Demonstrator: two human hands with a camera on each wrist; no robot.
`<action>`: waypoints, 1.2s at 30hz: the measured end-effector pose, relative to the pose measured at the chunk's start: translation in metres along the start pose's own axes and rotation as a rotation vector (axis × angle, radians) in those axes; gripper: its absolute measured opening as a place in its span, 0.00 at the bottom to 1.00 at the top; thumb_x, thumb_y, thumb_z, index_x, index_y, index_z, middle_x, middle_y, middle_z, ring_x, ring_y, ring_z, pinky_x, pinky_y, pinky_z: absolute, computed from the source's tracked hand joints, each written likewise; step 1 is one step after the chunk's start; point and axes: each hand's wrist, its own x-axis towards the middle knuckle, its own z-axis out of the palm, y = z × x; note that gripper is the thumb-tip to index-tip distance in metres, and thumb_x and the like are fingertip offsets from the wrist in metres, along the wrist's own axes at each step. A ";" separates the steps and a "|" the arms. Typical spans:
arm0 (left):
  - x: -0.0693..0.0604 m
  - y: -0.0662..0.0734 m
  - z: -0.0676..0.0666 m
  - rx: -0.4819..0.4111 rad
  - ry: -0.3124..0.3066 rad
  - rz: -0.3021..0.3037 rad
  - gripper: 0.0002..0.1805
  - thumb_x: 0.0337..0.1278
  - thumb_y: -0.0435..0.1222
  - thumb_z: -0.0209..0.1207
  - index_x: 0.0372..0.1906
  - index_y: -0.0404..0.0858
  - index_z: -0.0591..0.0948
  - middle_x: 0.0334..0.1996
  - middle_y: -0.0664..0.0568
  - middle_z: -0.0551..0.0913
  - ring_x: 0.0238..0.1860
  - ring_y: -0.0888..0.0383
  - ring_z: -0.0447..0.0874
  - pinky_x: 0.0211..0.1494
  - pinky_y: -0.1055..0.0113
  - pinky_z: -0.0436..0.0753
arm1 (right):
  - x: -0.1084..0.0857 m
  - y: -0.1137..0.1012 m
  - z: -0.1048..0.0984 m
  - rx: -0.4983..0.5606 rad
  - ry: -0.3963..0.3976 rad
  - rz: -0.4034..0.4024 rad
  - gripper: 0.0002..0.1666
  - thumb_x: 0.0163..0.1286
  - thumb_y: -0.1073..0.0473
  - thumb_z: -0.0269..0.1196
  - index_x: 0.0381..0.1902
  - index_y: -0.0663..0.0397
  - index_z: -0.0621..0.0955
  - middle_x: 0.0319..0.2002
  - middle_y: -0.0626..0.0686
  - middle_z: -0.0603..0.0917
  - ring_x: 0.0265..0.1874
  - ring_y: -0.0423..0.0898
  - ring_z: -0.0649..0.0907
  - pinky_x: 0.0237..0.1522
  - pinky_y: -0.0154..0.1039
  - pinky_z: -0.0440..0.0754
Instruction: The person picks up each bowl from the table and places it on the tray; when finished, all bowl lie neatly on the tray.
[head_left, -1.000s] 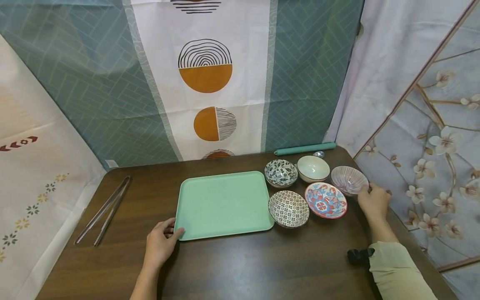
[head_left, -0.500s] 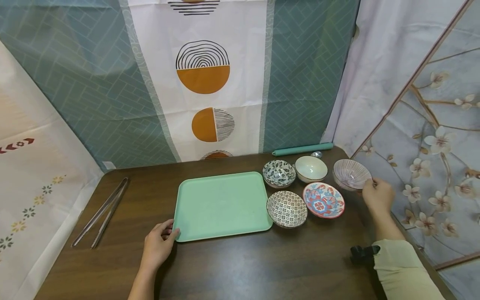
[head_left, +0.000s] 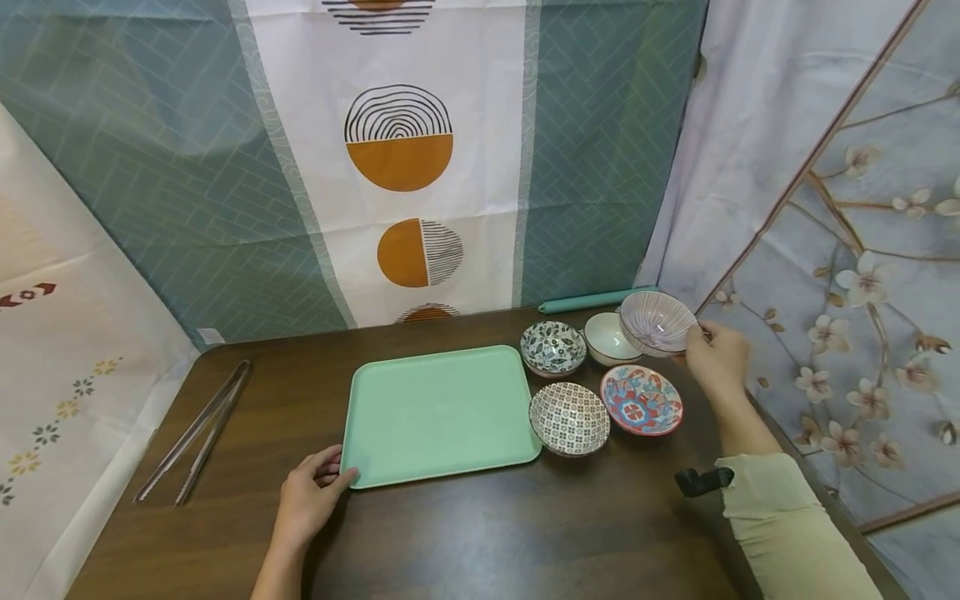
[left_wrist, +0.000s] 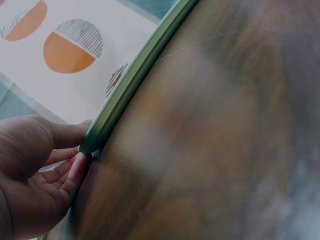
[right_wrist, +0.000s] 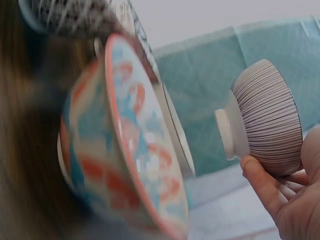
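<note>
My right hand grips a purple-striped bowl by its rim and side, held in the air over the right edge of a plain cream bowl. In the right wrist view the striped bowl hangs clear, its foot showing. Below it sits a red-and-blue patterned bowl. At the near left corner of a mint-green tray, my left hand pinches the rim between thumb and fingers. The left wrist view shows the tray edge between the thumb and fingers.
A black-and-white leaf-patterned bowl and a brown-dotted bowl stand just right of the tray. Metal tongs lie at the left. A teal rod lies along the back edge. Curtains hang around the table.
The striped bowl has risen off the table at the far right and moved left in my right hand, over the cream bowl. My left hand stays on the tray corner.
</note>
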 end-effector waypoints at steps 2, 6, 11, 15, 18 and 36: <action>-0.001 0.000 -0.001 -0.007 0.004 -0.012 0.24 0.59 0.31 0.70 0.60 0.27 0.80 0.50 0.40 0.83 0.48 0.49 0.83 0.44 0.81 0.79 | -0.002 -0.008 0.011 0.019 -0.031 -0.035 0.25 0.77 0.60 0.47 0.55 0.74 0.82 0.30 0.64 0.88 0.14 0.34 0.83 0.19 0.27 0.79; -0.002 0.002 -0.003 -0.037 -0.019 -0.043 0.26 0.59 0.31 0.70 0.61 0.27 0.79 0.51 0.38 0.82 0.50 0.45 0.82 0.45 0.82 0.78 | -0.007 -0.021 0.032 -0.004 -0.106 -0.096 0.24 0.78 0.59 0.48 0.56 0.73 0.81 0.32 0.67 0.87 0.15 0.36 0.82 0.18 0.28 0.78; 0.000 0.005 -0.001 -0.067 -0.064 -0.075 0.28 0.60 0.33 0.70 0.63 0.27 0.78 0.53 0.36 0.81 0.53 0.44 0.81 0.46 0.82 0.78 | -0.015 -0.035 0.059 0.015 -0.164 -0.143 0.22 0.77 0.61 0.50 0.55 0.72 0.82 0.31 0.65 0.88 0.17 0.41 0.84 0.17 0.31 0.79; -0.001 0.003 -0.004 -0.046 -0.061 -0.085 0.28 0.60 0.33 0.70 0.63 0.28 0.78 0.53 0.38 0.81 0.53 0.45 0.81 0.46 0.83 0.78 | -0.023 -0.049 0.085 0.107 -0.255 -0.142 0.21 0.78 0.63 0.48 0.55 0.75 0.81 0.36 0.68 0.87 0.19 0.42 0.86 0.24 0.31 0.85; -0.001 0.002 -0.006 -0.032 -0.054 -0.078 0.28 0.60 0.32 0.70 0.63 0.28 0.78 0.53 0.39 0.82 0.53 0.46 0.82 0.45 0.83 0.78 | -0.027 -0.057 0.102 0.105 -0.305 -0.162 0.21 0.79 0.64 0.48 0.56 0.75 0.80 0.35 0.67 0.87 0.19 0.45 0.86 0.23 0.28 0.83; 0.000 0.003 -0.003 -0.070 -0.036 -0.067 0.27 0.58 0.31 0.71 0.62 0.27 0.79 0.53 0.37 0.82 0.53 0.44 0.82 0.47 0.82 0.79 | -0.038 -0.085 0.169 0.109 -0.420 -0.144 0.20 0.78 0.63 0.50 0.56 0.69 0.82 0.34 0.64 0.88 0.23 0.51 0.88 0.24 0.36 0.85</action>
